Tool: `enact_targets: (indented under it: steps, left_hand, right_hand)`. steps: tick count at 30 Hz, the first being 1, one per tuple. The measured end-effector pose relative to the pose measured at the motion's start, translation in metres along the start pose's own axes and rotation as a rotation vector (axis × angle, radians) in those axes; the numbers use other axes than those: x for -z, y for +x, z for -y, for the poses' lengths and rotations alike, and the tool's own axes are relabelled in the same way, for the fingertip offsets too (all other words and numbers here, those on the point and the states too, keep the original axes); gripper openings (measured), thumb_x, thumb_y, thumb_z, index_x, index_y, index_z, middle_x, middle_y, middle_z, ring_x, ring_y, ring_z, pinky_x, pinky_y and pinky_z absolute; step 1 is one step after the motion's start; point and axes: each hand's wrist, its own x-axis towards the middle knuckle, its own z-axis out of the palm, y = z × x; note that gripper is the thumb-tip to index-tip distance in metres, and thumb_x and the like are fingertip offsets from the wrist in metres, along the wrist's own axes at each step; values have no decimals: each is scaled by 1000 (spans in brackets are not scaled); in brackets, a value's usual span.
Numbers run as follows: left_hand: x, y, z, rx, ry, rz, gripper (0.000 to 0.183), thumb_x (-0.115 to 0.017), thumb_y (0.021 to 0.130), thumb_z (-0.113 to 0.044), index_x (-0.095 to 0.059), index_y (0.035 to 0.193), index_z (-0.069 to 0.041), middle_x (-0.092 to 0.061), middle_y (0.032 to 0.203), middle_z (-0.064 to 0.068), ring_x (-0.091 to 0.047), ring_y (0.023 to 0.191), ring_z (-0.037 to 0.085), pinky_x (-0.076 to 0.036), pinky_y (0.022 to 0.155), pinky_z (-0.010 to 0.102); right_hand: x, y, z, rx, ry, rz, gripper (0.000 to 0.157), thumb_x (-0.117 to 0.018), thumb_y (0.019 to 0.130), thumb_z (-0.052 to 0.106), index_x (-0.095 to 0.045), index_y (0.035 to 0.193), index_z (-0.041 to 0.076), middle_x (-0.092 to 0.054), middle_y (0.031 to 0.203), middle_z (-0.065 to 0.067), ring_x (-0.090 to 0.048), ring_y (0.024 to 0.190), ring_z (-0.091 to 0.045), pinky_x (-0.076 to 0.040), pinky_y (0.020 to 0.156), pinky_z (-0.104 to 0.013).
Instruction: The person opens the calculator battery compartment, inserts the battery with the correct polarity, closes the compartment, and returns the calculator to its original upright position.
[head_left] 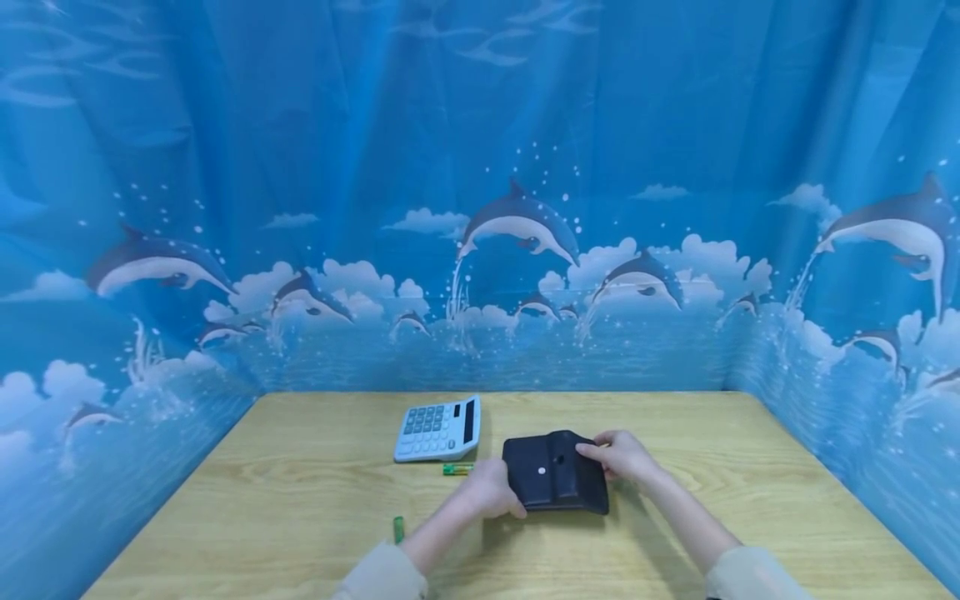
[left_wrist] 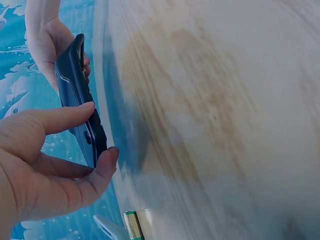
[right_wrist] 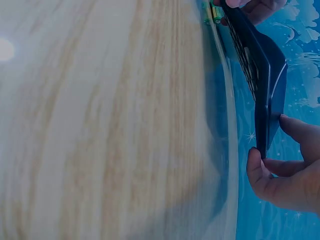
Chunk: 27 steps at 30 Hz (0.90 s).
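Both hands hold a black calculator (head_left: 531, 475) just above the table, its back turned up and a row of keys showing along its underside in the right wrist view. A small white dot and a dark hole mark that back. On its left end, my left hand (head_left: 492, 490) pinches the edge between thumb and fingers, also clear in the left wrist view. My right hand (head_left: 628, 457) grips the opposite end the same way, the calculator (right_wrist: 262, 65) tilted between them. Green batteries (head_left: 457, 469) lie just beyond the left hand.
A light blue calculator (head_left: 435, 431) rests at the back of the wooden table (head_left: 300, 492), left of the hands. Another green battery (head_left: 398, 529) lies near the left forearm. A blue dolphin-print curtain (head_left: 375, 167) encloses the table at the back and sides.
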Motion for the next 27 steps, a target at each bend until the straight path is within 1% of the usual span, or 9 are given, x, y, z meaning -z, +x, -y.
enact_targets:
  steps: [4,7,12,17,21,27]
  left_hand:
    - [-1,-1,1,28,-2,17,55,-86,58,-11,-59,100,12,-60,93,19,-56,83,27,-48,84,43]
    - [-1,-2,2,41,26,22,53,-86,58,-11,-59,98,11,-59,91,18,-55,80,25,-48,83,43]
    - [-2,-3,3,30,73,22,47,-86,57,-12,-60,91,8,-59,83,14,-53,71,21,-50,77,39]
    - [-2,-3,1,20,70,35,43,-85,58,-11,-60,88,8,-59,80,13,-53,70,20,-51,75,38]
    - [-3,-4,0,11,84,34,43,-85,58,-12,-60,87,7,-59,79,13,-53,70,20,-51,74,37]
    - [-7,-5,-1,15,99,33,42,-85,58,-13,-61,87,5,-59,79,11,-52,69,19,-51,73,35]
  right_hand:
    - [-4,0,-1,6,-13,16,56,-65,86,24,-47,119,-19,-56,79,-10,-53,63,-15,-53,61,-33]
    - [-7,2,-4,-2,-16,33,57,-65,87,23,-45,120,-19,-55,78,-11,-55,63,-16,-53,62,-33]
    - [-9,3,-7,-17,-22,55,58,-65,87,21,-43,120,-21,-51,74,-11,-54,64,-16,-53,64,-33]
    - [-9,5,-8,-19,-52,63,56,-64,87,23,-46,119,-19,-51,74,-11,-53,66,-17,-53,64,-33]
    - [-9,4,-8,-21,-72,65,51,-63,87,25,-51,113,-17,-52,76,-11,-54,66,-18,-53,63,-33]
    - [-9,0,-7,0,-99,44,37,-62,87,26,-60,96,-10,-49,71,-9,-53,62,-18,-52,57,-31]
